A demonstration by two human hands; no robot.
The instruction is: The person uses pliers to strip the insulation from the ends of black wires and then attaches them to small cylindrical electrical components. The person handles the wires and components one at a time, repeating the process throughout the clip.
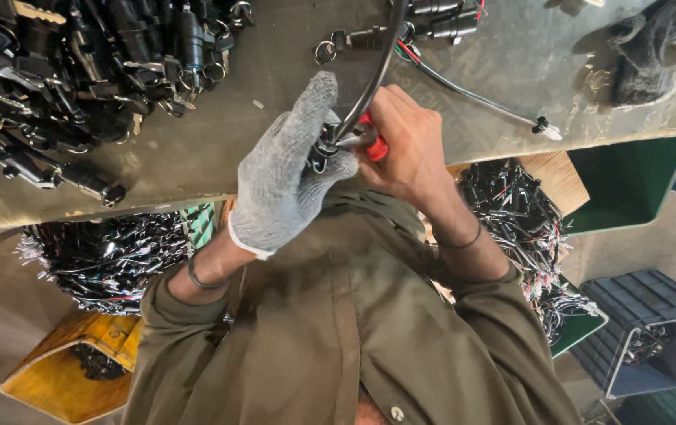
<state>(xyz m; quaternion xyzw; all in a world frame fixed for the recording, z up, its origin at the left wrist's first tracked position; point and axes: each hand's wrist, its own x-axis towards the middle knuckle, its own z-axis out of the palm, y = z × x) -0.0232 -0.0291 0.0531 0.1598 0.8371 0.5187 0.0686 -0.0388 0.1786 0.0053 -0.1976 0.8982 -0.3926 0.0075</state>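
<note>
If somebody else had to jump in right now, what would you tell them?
Left hand, gloved: shut on a small black part with a black cable, at the table edge.
Right hand, bare: shut on a red-handled tool, its tip at that part.
A pile of black keyed parts lies on the left, a few cabled ones at the top.
Which are finished cannot be told.
</note>
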